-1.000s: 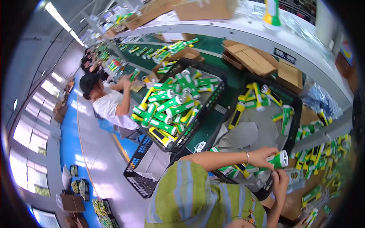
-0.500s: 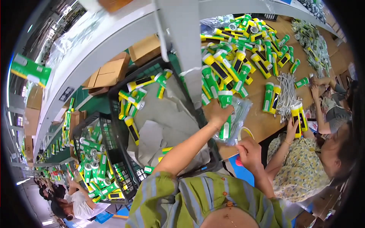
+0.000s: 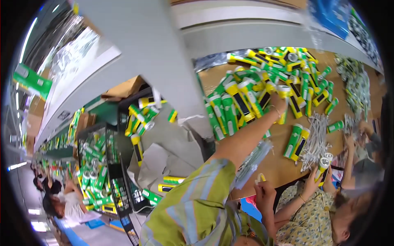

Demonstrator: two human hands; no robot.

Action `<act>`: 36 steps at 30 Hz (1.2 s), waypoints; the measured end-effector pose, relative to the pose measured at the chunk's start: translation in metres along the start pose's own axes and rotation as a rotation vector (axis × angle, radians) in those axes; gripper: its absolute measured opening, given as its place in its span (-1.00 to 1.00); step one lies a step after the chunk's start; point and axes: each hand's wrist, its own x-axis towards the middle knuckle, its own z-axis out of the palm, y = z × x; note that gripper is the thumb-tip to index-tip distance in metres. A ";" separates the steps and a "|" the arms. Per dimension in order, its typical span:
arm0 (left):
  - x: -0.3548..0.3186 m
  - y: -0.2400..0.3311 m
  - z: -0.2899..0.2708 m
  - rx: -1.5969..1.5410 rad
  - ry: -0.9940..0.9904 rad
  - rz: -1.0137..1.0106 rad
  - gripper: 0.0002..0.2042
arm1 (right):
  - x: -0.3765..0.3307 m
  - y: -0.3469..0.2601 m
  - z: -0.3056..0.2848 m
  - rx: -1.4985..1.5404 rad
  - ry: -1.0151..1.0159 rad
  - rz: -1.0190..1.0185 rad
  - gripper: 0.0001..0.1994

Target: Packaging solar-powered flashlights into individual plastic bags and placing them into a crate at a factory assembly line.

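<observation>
My left hand (image 3: 277,102) reaches over the table to the near edge of a heap of green and yellow flashlights (image 3: 238,102). Its fingers are closed around a yellow flashlight (image 3: 283,91) whose clear lens end points away from me; the hand hides part of the body. Below my left forearm lies a stack of clear plastic bags (image 3: 251,164). Close to my body, my right hand (image 3: 265,194) is closed at the table's front edge. A thin yellow curved piece (image 3: 262,177) shows by its fingertips; I cannot make out what it holds.
White cables (image 3: 316,137) lie right of two flashlights (image 3: 296,141). At right, a co-worker's hand (image 3: 310,184) holds flashlights. To my left stands a black crate (image 3: 123,123) with grey sheets and flashlights, and another filled crate. A grey post (image 3: 164,53) rises ahead.
My left hand has moved away and to the right, from a green flashlight beside the plastic bags to the heap. My right hand stays near the table edge. The whole view has shifted.
</observation>
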 end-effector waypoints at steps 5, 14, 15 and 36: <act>-0.122 0.094 -0.139 -0.130 -0.407 0.597 -0.68 | 0.012 -0.001 0.000 -0.012 -0.011 0.049 -0.92; -0.028 -0.033 -0.421 0.652 0.212 -0.077 -0.82 | 0.009 -0.017 0.021 -0.002 -0.083 -0.004 -0.92; -0.010 -0.061 -0.423 0.834 0.117 -0.081 -0.78 | 0.012 -0.022 0.027 -0.012 -0.101 -0.060 -0.92; -0.247 0.098 -0.519 -0.143 -0.270 -0.318 -0.40 | 0.022 -0.170 0.154 0.299 -0.588 -0.487 -0.91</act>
